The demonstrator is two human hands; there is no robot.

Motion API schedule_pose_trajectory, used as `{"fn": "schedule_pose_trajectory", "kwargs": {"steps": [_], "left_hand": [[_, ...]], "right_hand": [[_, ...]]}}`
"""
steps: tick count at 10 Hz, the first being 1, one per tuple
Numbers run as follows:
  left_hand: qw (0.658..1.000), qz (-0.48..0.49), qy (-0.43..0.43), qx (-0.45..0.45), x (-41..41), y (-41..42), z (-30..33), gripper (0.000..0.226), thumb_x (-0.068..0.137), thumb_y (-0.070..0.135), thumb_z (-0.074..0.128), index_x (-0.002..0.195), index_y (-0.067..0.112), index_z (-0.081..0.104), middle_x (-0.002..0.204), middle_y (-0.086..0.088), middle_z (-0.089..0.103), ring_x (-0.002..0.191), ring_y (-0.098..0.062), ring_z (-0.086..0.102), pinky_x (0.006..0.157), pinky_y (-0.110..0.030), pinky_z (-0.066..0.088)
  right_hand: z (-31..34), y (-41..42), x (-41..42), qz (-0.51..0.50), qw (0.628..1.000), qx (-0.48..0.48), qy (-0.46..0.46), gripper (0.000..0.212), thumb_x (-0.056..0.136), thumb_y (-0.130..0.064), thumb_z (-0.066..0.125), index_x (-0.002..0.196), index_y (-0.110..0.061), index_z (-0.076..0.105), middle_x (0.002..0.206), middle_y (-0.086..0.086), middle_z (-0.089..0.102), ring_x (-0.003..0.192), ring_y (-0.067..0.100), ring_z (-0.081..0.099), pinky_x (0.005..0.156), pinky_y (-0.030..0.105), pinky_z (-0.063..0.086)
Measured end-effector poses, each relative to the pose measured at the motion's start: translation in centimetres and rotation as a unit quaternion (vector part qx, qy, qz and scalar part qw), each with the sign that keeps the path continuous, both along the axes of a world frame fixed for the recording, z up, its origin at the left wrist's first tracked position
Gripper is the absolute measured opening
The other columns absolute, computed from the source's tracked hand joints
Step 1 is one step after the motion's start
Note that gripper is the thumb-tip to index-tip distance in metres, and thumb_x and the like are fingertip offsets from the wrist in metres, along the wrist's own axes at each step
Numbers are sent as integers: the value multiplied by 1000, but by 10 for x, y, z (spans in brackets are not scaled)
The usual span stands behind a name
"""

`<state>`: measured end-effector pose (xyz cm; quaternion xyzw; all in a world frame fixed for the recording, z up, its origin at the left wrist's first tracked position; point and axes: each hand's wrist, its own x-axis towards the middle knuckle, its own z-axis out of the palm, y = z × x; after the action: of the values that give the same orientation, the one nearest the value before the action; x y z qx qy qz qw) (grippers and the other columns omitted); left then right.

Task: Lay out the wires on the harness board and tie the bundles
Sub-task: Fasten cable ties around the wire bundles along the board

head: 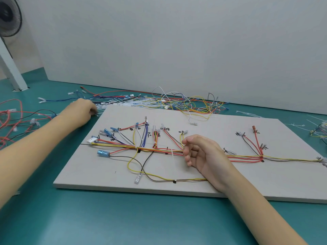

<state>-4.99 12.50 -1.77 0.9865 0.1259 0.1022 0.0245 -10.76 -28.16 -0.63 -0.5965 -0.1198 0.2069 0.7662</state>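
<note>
Head view looks down on a green bench (123, 218) carrying the harness board (177, 184), a pale slab that serves as the landmark for everything else. Along the board's middle runs the main bundle (155, 149) of red, yellow, orange and dark wires, with branches fanning up to labelled pegs and a yellow-and-brown loop (159, 179) sagging toward the board's near edge. Beyond the board's far edge lies a heap of loose wires (185, 103) mixed with white ties (123, 103); more red wires (12, 121) sprawl off the board's left side. The right hand (203, 152) rests on the board over the main bundle, its fingers (188, 157) loosely curled and relaxed, touching or nearly touching the wires without clearly gripping them; a white tie (172, 152) sits on the bundle just to their left. The left hand (79, 112) reaches past the board's far left corner, its fingers (92, 110) curled down at the near end of the tie heap, apparently pinching one, though the grip itself is hidden. The step appears to be fetching a fresh tie while the bundle is held in place. To do it well, draw out a single tie, keep the right hand pressing the wires flat and parallel, then loop the tie where the strands run tight together, not over a branch point.
</note>
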Motion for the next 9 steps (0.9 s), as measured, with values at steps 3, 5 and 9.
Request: {"fn": "schedule_pose_trajectory", "kwargs": {"steps": [3,5,9], "left_hand": [[998,-30,-44,-30,-10,-3,-2,17,92,2,54,96,9,69,103,-12,70,97,-33,60,84,-42,50],[990,-17,-123,-67,-7,-4,-2,18,95,4,52,104,5,68,104,-19,63,101,-39,56,87,-47,45],[896,-195,-363,-166,-28,-124,70,17,91,-1,59,102,2,72,92,-7,63,80,-17,57,75,-8,41]], "right_hand": [[-1,1,1,1,1000,-6,-5,15,93,-10,51,85,-3,61,63,7,55,53,15,49,47,22,41],[0,1,0,4,1000,-9,-6,15,93,-10,50,84,-4,61,63,7,55,52,15,49,47,22,41],[1,-2,1,-2,999,17,38,18,93,-14,51,81,-7,64,63,6,56,53,15,49,47,21,42]]}}
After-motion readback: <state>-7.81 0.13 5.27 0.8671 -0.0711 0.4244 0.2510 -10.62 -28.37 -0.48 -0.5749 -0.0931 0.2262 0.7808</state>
